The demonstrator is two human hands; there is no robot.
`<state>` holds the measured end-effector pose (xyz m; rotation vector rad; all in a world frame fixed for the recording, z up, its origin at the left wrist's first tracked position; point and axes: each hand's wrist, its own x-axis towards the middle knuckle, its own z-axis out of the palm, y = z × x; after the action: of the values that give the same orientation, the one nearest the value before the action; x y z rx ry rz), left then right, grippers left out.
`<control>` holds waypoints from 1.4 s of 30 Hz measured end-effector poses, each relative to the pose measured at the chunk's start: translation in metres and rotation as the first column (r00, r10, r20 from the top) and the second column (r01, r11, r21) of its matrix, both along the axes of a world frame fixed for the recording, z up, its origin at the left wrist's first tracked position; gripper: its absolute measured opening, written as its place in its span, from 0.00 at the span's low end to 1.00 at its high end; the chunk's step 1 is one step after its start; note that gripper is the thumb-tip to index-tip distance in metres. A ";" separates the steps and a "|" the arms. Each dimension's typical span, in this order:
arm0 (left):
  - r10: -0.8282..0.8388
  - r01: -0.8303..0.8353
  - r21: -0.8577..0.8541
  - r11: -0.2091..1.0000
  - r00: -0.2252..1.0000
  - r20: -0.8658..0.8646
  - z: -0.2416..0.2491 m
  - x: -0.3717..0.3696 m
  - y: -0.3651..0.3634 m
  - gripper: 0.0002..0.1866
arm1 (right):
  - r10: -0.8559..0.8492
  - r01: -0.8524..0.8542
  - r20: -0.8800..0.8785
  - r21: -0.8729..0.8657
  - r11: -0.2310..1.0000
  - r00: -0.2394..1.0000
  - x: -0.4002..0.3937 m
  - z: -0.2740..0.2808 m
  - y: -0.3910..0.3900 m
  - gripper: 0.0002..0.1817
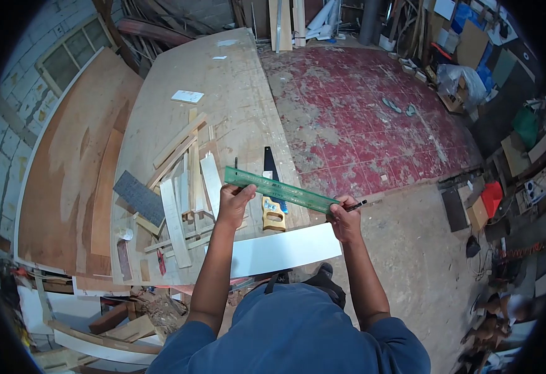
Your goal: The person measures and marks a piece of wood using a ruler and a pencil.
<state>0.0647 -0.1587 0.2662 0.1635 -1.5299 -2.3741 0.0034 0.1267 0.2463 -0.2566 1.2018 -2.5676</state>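
A green translucent ruler (282, 192) is held up at a slant between my two hands, its right end lower. My left hand (238, 202) pinches it near the left end, thumb on the near edge. My right hand (346, 219) grips the other end, and a dark pen or pencil (360, 204) sticks out to the right from its fingers. Below the ruler lies a white board (285, 250) across the table's near edge. A handsaw with a yellow handle (273, 219) rests on the table, partly hidden behind the ruler.
Wood strips (179, 146) and a dark grey panel (139, 197) lie on the large wooden table (229, 87) to the left. A big brown board (76, 162) leans along the left wall. Slippers (401, 107) lie on the red tiled floor (341, 118); clutter lines the right side.
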 end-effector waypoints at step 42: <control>0.550 0.282 -0.944 0.172 0.768 0.329 -0.237 0.057 0.132 0.31 | 0.268 -0.314 0.215 0.853 0.417 0.939 -0.082 -0.270 0.101 0.07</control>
<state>0.1212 -0.0264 0.0297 0.8018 -2.8705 -0.6098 -0.0787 0.2277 -0.0233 -0.1362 2.0607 -1.3415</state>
